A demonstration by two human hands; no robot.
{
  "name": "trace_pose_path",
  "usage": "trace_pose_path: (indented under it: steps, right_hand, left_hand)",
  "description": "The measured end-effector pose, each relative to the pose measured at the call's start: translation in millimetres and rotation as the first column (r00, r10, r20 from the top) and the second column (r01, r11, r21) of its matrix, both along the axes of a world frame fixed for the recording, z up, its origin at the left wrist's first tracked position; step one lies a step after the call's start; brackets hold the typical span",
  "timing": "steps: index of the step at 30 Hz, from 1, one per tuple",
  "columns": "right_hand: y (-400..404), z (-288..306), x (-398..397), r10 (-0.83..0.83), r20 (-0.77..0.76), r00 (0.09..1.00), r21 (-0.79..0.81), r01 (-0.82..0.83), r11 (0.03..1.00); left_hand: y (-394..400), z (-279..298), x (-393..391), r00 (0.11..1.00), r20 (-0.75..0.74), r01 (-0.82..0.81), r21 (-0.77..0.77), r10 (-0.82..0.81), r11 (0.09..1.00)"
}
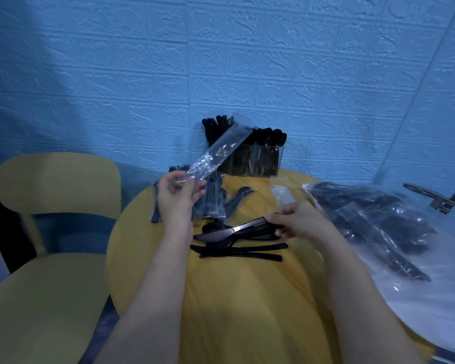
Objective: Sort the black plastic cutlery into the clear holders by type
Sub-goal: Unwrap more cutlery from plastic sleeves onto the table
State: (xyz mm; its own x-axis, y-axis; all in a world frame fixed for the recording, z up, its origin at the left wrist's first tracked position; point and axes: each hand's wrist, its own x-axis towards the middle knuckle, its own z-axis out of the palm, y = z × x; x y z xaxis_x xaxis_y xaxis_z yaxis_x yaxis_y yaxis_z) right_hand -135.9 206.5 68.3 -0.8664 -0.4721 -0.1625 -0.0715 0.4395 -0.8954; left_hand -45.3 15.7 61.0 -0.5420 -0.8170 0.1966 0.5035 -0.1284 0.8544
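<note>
My left hand (177,195) pinches an empty clear plastic wrapper (216,153) and holds it up, slanting toward the wall. My right hand (297,222) grips the handles of a small bundle of black cutlery with a knife (221,232) on top, its blade pointing left just above the table. Two more black pieces (237,252) lie flat on the yellow round table (247,298) below that bundle. The clear holders (250,160) stand at the table's far edge by the wall, with black cutlery upright in them. Wrapped cutlery packets (210,198) lie behind my left hand.
A large clear bag of wrapped black cutlery (373,222) lies on the table's right side over a white sheet. An empty wrapper (283,195) lies near the holders. A yellow chair (50,232) stands to the left. A metal bracket (441,198) sits at far right.
</note>
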Motion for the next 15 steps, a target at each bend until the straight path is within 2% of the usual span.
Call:
trace_pose_path:
  steps: [4,6,7,10,13,15]
  right_hand:
    - [0.9,-3.9,-0.4,0.070,-0.199,0.978,0.326,-0.002,0.945]
    - [-1.0,-5.3,1.8,0.078,-0.282,0.956,0.394,0.042,0.918]
    - [-3.7,-4.7,3.6,0.068,-0.340,0.938,0.371,0.067,0.926]
    - [-19.6,-1.3,11.9,0.007,-0.418,0.908,0.077,0.028,0.997]
    - [-37.0,-4.7,16.7,-0.105,-0.257,0.961,-0.274,0.031,0.961]
    - [-39.6,-7.9,15.6,-0.182,-0.130,0.975,-0.417,0.113,0.902]
  left_hand:
    - [13.7,-1.6,-3.3,0.980,0.199,0.069,-0.236,-0.021,0.969]
    - [20.0,-3.2,-6.2,0.959,0.282,0.088,-0.344,0.013,0.935]
    - [22.7,-4.2,-7.9,0.951,0.307,0.094,-0.398,0.035,0.913]
    - [34.9,-3.4,-10.7,0.937,0.349,0.161,-0.472,0.016,0.867]
    - [40.0,-4.7,-13.1,0.927,0.366,0.265,-0.480,-0.083,0.836]
    - [39.9,-3.7,-12.7,0.911,0.375,0.349,-0.472,-0.173,0.810]
